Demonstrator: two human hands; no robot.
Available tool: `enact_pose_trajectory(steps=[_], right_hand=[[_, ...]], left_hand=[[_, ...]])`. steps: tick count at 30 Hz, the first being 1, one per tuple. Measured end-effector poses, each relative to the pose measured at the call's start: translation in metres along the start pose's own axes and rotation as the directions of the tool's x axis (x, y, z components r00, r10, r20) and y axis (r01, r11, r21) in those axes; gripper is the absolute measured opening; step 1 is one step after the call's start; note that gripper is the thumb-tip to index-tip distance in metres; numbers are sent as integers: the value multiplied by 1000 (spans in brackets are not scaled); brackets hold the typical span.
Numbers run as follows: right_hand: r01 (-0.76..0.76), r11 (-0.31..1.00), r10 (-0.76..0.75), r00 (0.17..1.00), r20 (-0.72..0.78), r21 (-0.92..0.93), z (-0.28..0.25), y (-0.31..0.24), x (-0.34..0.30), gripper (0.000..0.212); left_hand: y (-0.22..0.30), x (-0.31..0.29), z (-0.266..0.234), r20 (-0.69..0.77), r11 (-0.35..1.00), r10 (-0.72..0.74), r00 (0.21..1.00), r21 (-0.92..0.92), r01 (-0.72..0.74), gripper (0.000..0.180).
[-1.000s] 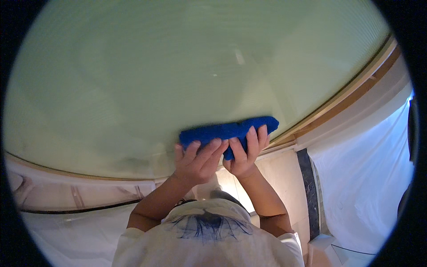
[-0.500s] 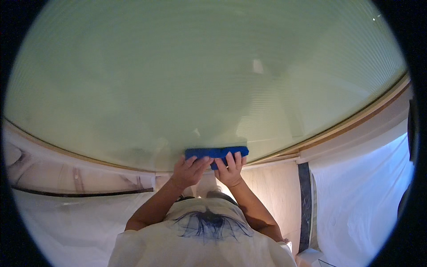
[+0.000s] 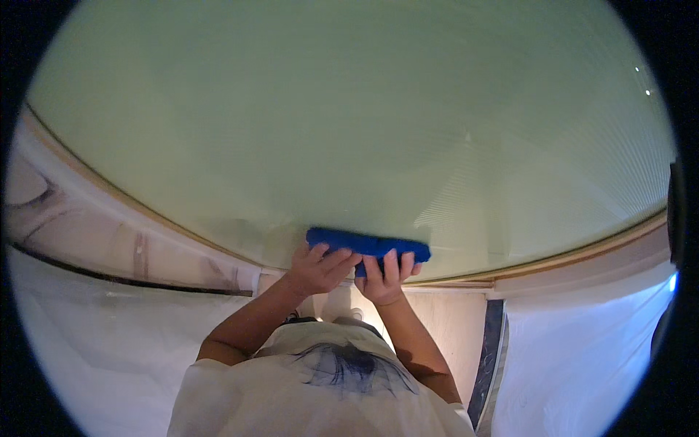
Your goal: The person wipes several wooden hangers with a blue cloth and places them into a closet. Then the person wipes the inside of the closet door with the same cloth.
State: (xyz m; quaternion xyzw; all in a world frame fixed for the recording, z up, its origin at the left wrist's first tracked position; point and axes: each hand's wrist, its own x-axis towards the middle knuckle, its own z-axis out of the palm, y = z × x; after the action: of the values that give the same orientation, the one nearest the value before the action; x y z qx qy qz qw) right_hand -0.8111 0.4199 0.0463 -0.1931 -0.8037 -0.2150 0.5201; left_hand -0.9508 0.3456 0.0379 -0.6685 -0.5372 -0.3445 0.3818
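Green panel (image 3: 349, 124) — fingers (image 3: 392, 268) on blue pad (image 3: 357, 242) — printed shirt (image 3: 349, 368)

Loose off-white shirt (image 3: 291, 404) with a feathery, fan-shaped dark-blue print (image 3: 354, 362) on its front, bare forearms (image 3: 412, 331)

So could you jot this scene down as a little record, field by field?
Left hand: holding the left part of a long, blue, fuzzy cloth pad
Right hand: holding the same pad's right part
Surface ahead: large, pale-green, glossy sheet with fine ribbed lines
Border: thin, brown, wooden-looking strip
Clothing: white fabric shirt with dark-blue print
Far right: white, wrinkled, plastic-looking sheeting
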Motion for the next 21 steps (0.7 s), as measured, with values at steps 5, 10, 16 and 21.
enact_pose_trajectory(steps=[5,10,16,21], right_hand=[[-47,997,37,990,138,67,15,-38,-47,22],[45,997,-46,999,19,55,11,-39,22,25],[74,997,-71,992,-103,25,11,-63,105,29],[132,991,-133,990,37,4,28,-83,58,28]], left_hand=[[-13,-59,-8,160,998,-21,987,-60,31,29],[-38,-16,-29,-24,1000,-28,999,7,29,31],[-72,40,-68,-186,993,-68,980,81,84,30],[-66,-18,-58,-98,980,-181,979,66,188,22]])
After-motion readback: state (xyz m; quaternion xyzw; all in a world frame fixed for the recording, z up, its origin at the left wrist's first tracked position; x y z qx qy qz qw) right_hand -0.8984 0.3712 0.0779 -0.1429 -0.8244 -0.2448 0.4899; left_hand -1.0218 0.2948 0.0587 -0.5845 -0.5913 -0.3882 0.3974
